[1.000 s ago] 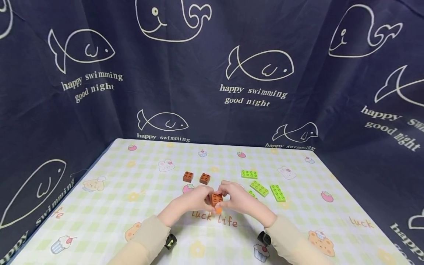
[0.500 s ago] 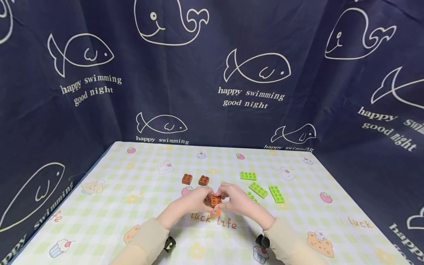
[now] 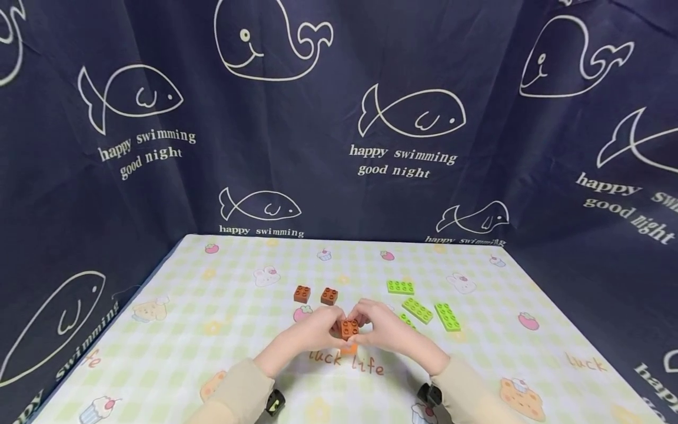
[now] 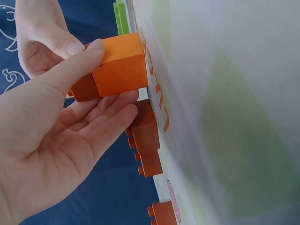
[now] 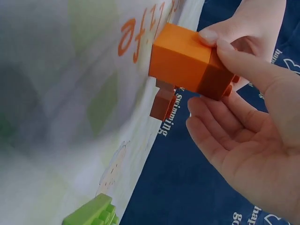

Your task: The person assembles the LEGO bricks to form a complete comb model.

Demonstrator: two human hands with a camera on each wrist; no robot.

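A reddish-brown toy brick sits on top of a taller orange block, which stands on the table. My left hand pinches the brown brick from the left, its thumb lying along the near side. From the right, my right hand pinches the same brick, and the two thumb tips almost meet. The right wrist view shows the orange block with the brown brick flush against it. The fingers hide part of the brown brick in the head view.
Two loose brown bricks, a left one and a right one, lie behind my hands. Several lime-green bricks lie to the right, one partly behind my right hand. A dark blue printed curtain surrounds the checked tablecloth.
The hands stay around the brown brick, which now sits squarer, with more of its studded top showing. The whole view has shifted slightly downward in the frame; the loose bricks keep their places.
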